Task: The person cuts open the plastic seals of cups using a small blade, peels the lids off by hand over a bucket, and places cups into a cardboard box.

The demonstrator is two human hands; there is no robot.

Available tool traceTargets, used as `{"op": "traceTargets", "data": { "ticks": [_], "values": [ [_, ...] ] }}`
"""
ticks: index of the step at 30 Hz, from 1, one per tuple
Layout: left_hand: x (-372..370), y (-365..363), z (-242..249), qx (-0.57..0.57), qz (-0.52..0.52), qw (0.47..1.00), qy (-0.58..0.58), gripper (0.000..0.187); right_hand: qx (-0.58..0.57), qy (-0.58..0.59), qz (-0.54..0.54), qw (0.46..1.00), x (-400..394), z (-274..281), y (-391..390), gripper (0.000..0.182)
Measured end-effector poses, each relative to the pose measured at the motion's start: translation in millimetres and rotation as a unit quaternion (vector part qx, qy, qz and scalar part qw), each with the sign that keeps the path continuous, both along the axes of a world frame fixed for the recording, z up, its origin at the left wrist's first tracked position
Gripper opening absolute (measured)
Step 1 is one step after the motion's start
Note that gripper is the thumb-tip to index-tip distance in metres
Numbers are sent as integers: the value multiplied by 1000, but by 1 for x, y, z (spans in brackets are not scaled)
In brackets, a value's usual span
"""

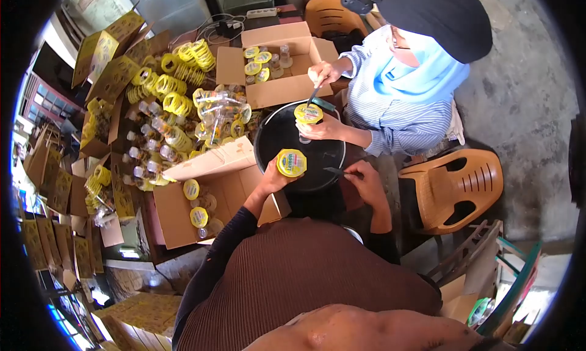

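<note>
My left hand (274, 179) is closed around a plastic cup with a yellow-rimmed lid marked "Lemon" (292, 163), its printed top facing up. Between the fingers of my right hand (367, 184) is a small knife (334, 170), its dark blade pointing left toward the cup without touching it. Both hands are over the near part of a large black bucket (271, 137). Across from me, a co-worker's hand (325, 129) holds a similar lemon cup (308, 113), and their other hand (327, 72) presses a dark tool to its lid.
An open carton (171, 220) with several lidded cups stands left of me; another carton (271, 94) is beyond the bucket. Piles of yellow-rimmed cups and rings (177, 104) cover the left table. An orange plastic chair (458, 189) stands at the right.
</note>
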State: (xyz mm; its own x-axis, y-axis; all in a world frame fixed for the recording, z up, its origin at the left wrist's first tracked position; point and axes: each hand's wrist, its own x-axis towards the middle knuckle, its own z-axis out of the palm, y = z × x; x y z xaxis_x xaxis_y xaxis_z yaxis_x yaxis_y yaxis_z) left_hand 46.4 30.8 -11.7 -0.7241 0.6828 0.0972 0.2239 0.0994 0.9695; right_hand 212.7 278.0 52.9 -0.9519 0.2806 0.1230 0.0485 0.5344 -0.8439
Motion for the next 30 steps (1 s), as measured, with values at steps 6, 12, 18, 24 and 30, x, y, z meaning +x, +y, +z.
{"op": "traceTargets", "data": {
  "ticks": [6,12,18,24,30],
  "values": [
    [3,4,4,20,22,998,50,56,39,77,0,996,-36,12,-44,18],
    [3,4,4,9,25,998,63,55,125,111,51,985,-48,20,-67,29],
    [2,3,3,28,14,998,61,54,200,114,82,970,-53,14,-83,34],
    [3,2,8,44,-2,997,63,49,261,133,73,953,-55,24,-85,29],
    [2,0,-4,39,-8,996,80,53,301,137,93,939,-55,28,-87,30]
  ]
}}
